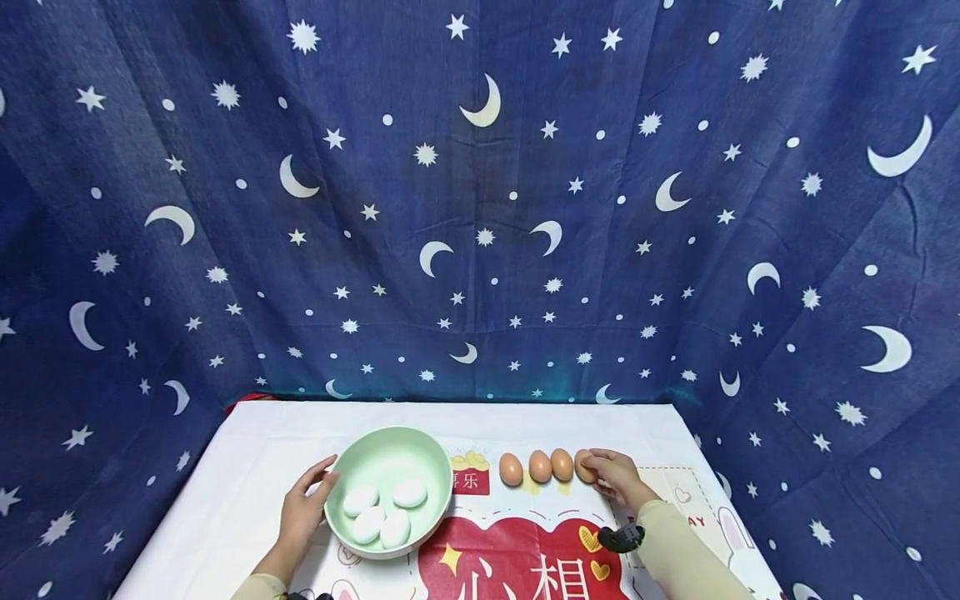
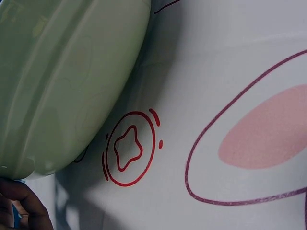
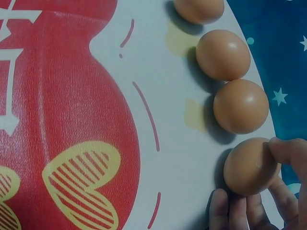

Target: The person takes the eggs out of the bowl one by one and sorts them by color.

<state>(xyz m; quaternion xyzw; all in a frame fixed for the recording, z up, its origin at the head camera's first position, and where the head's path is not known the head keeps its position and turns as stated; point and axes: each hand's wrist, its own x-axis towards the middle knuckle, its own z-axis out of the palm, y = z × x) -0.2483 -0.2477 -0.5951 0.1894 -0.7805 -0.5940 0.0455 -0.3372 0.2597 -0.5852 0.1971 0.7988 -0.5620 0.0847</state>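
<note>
My right hand (image 1: 621, 477) has its thumb and fingers about the brown egg (image 3: 250, 167) at the right end of a row. In the right wrist view the thumb lies on one side of its shell and the other fingers curve round beneath. More brown eggs (image 1: 540, 467) lie to its left on the tablecloth. At the left, a light green bowl (image 1: 405, 446) holds several white eggs (image 1: 367, 526). The fingertips of my left hand (image 1: 302, 508) rest against the outside of the bowl's left rim, with the fingers bent loosely.
A white tablecloth (image 1: 262, 450) with a red printed patch (image 1: 517, 554) covers the table. Dark blue curtains with moons and stars (image 1: 480, 208) stand behind it and along both sides. A black band (image 1: 621, 538) sits by the right wrist.
</note>
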